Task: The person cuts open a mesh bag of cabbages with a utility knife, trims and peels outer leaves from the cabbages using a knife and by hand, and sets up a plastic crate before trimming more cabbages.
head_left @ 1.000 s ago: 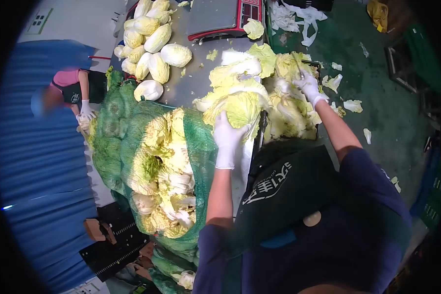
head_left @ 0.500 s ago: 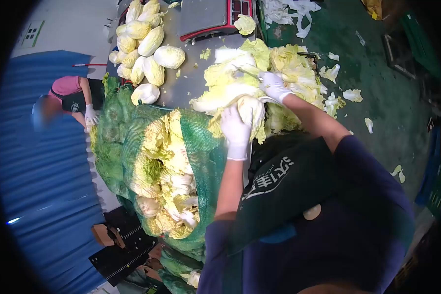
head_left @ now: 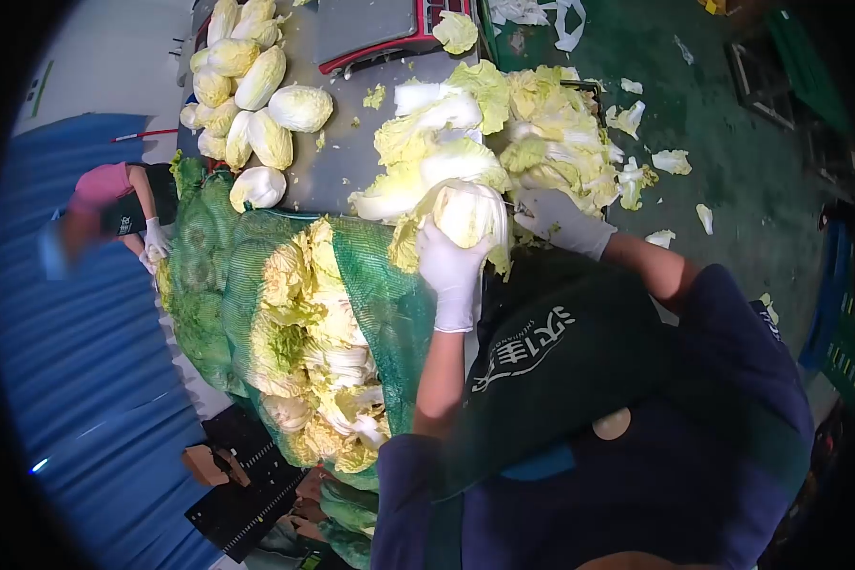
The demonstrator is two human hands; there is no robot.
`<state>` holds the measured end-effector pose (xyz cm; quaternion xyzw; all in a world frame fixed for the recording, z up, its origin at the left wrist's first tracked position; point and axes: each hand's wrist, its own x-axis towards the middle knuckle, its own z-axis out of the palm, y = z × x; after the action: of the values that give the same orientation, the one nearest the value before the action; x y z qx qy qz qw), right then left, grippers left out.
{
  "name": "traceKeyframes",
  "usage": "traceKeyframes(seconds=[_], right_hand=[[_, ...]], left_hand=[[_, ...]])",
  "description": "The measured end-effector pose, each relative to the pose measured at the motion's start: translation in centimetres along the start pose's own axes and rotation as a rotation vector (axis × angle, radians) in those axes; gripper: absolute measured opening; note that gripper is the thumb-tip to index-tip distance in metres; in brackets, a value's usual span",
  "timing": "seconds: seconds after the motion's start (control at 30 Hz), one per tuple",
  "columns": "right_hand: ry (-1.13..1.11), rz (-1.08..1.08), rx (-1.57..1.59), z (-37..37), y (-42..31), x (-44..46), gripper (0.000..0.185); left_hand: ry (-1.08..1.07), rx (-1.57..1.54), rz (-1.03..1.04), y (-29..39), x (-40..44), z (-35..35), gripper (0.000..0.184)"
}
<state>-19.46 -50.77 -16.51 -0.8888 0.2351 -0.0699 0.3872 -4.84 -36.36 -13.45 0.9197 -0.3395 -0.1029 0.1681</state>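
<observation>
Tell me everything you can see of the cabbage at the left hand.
The cabbage is a rounded head with broad, smooth whitish ribs and thin, ruffled yellow-green leaf edges. Its pale ribbed side faces the camera, and frilly edges hang at its sides. The gloved left hand grips its near side. Loose leaves lie just beyond. The gloved right hand is beside it; contact is unclear. Its underside is hidden.

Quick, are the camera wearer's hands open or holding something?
Left hand: holding a cabbage.
Right hand: beside it; whether anything is held cannot be told.
</observation>
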Motion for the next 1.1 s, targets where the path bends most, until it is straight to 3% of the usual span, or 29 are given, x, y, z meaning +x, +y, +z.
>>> traceKeyframes(seconds=[0.13,0.33,0.4,0.5,0.53,0.6,0.67,0.73,0.77,0.8,0.87,0.9,1.0,1.07,1.1], right_hand=[[-0.018,0.024,-0.048,0.2,0.4,1.2,0.016],[-0.217,0.057,-0.110,-0.5,0.4,2.7,0.013],[-0.355,0.260,-0.086,0.1,0.5,3.6,0.014],[-0.532,0.389,-0.031,0.7,0.7,5.2,0.016],[-0.537,0.387,-0.031,2.1,1.1,4.6,0.016],[-0.127,0.107,0.102,4.7,2.3,4.8,0.017],[-0.189,0.154,0.044,5.4,3.4,5.1,0.021],[-0.244,0.193,-0.009,4.3,3.5,6.0,0.025],[-0.361,0.329,0.027,1.9,3.0,6.8,0.028],[-0.476,0.467,0.062,-0.1,2.7,7.3,0.031],[-0.369,0.481,0.385,-3.0,4.2,6.2,0.034],[-0.360,0.515,0.299,-6.1,2.9,5.8,0.034],[-0.342,0.597,-0.041,-9.9,2.1,5.9,0.031],[-0.374,0.489,-0.297,-10.4,1.9,5.7,0.029],[-0.377,0.517,-0.206,-10.7,1.5,5.4,0.027]], left_hand=[[-0.003,0.066,-0.006,0.5,0.2,0.5,0.095],[-0.021,0.061,-0.024,0.6,0.8,0.5,0.096],[-0.062,0.039,-0.047,0.8,1.0,0.1,0.095],[-0.047,-0.020,-0.020,0.3,1.4,0.5,0.093],[-0.085,-0.021,-0.039,0.1,1.2,0.1,0.093],[-0.048,-0.055,-0.061,0.5,2.0,-1.2,0.085],[-0.030,-0.092,-0.100,-0.2,2.1,-1.7,0.077],[-0.230,-0.484,-0.012,-3.6,3.7,-2.1,0.068],[-0.402,-0.820,-0.015,-4.4,4.4,-2.0,0.066],[-0.390,-0.820,-0.009,-4.6,4.2,-2.0,0.066],[-0.388,-1.298,-0.119,-4.4,3.5,-2.0,0.068],[-0.341,-1.449,-0.102,-3.7,3.2,-2.5,0.072],[-0.164,-1.558,-0.028,-1.1,2.6,-4.4,0.080],[-0.121,-1.627,-0.044,0.7,2.8,-5.1,0.087],[-0.037,-1.545,-0.003,0.8,3.0,-4.9,0.089]])
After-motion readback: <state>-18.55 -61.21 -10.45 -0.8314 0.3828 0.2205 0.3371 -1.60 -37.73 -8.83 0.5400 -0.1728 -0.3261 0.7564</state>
